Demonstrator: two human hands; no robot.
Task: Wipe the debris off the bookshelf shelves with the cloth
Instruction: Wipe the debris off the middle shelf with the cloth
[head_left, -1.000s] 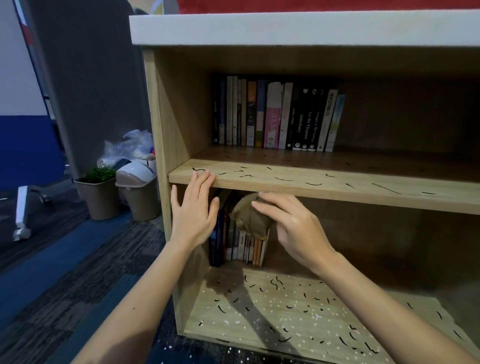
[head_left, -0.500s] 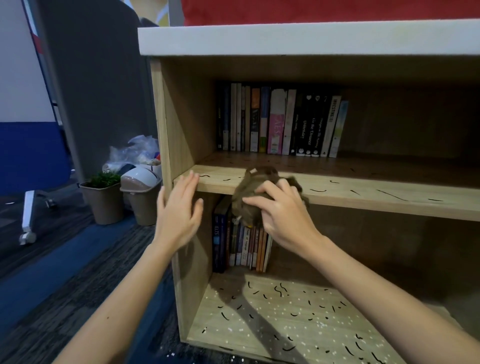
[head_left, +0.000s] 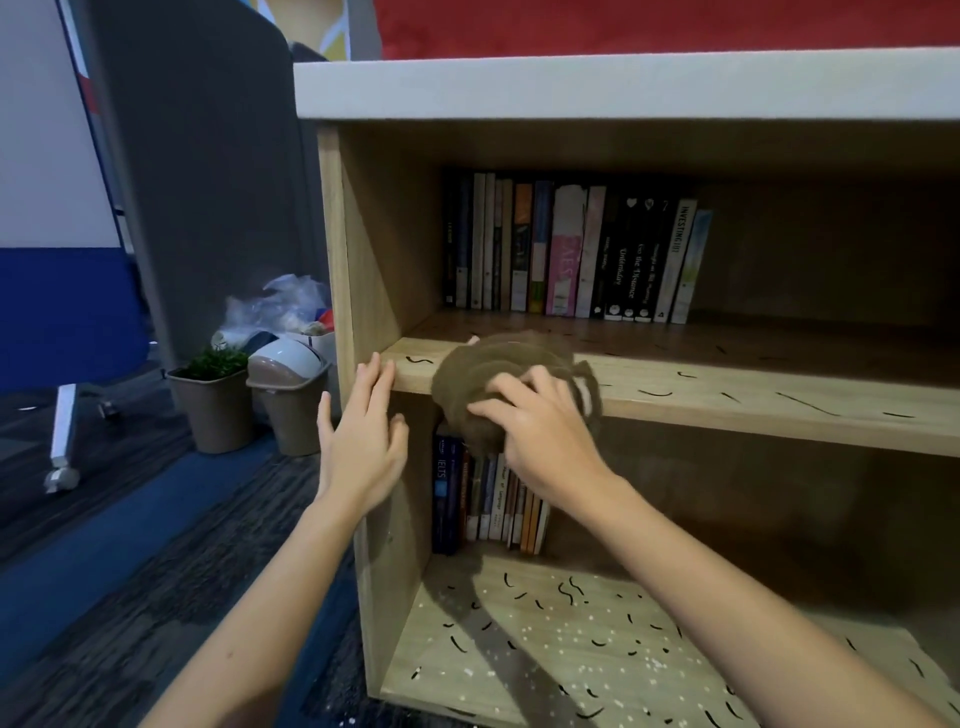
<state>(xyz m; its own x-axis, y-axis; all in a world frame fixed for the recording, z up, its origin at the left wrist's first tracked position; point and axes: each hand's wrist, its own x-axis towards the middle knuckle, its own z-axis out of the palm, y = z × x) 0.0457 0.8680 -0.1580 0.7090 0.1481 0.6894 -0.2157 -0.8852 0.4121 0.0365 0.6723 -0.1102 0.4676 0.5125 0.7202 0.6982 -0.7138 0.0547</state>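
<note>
Two hands meet at the middle shelf: the right hand curls its grip round the brown cloth, wadded on the front left edge; the left hand lies spread beside it. Soft, light cloth, probably best bunched from above.

1. "INVESTING 101" runs in dark capitals down a white book spine, near the right end of the row on the upper shelf.
2. "IELTS" is printed in pale letters on a blue book spine, at the left end of the row on the bottom shelf.
3. The black spines left of the white one bear white lettering too small to read surely.
</note>
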